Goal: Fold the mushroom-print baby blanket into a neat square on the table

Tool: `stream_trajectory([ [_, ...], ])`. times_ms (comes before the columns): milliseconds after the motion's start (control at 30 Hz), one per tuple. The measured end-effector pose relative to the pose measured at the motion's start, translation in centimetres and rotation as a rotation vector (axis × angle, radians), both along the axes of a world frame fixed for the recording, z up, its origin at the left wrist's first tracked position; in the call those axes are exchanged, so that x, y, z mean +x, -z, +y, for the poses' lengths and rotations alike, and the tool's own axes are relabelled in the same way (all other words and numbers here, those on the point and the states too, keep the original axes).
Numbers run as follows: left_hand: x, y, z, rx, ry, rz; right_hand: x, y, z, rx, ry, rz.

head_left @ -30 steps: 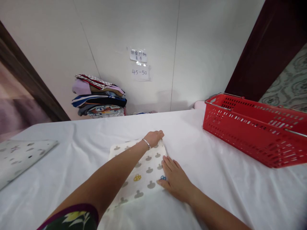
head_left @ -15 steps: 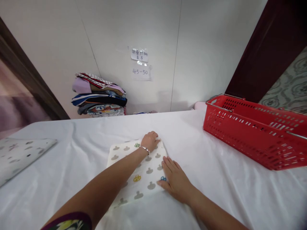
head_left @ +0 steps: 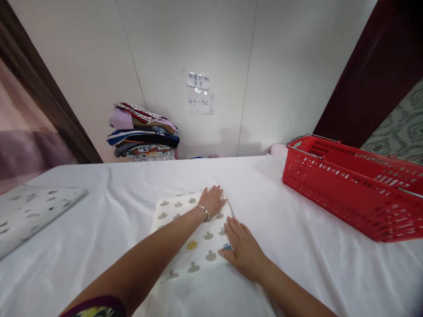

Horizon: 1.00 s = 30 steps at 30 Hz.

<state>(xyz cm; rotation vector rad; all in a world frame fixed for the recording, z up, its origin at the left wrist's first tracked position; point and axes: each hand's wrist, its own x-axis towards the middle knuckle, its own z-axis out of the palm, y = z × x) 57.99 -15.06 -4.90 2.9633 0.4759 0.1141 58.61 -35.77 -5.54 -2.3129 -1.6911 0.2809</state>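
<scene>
A folded cream cloth (head_left: 185, 233) printed with small grey, yellow, green and blue shapes lies on the white sheet in front of me. My left hand (head_left: 213, 200) rests flat on its far right corner, fingers stretched out, a bracelet on the wrist. My right hand (head_left: 243, 251) lies flat along the cloth's right edge, fingers together and extended, partly on the cloth and partly on the sheet. Neither hand holds anything.
A red plastic basket (head_left: 350, 185) stands on the table (head_left: 297, 246) at the right. A stack of folded clothes (head_left: 143, 132) sits against the back wall. Another patterned folded cloth (head_left: 29, 211) lies at the left edge. Paper notes (head_left: 198, 92) hang on the wall.
My left hand drew back from beyond the cloth's far corner and went from curled to flat on the cloth. My right hand stayed put. The camera shifted slightly.
</scene>
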Motion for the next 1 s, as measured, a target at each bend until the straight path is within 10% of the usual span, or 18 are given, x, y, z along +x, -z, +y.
stream_trajectory([
  [567, -2.2, 0.2, -1.6, -0.032, 0.086, 0.015, 0.1, 0.5, 0.1, 0.005, -0.003, -0.034],
  [1000, -10.0, -1.3, -5.6, -0.182, 0.067, 0.074, 0.4, 0.6, 0.2, 0.057, 0.0, -0.015],
])
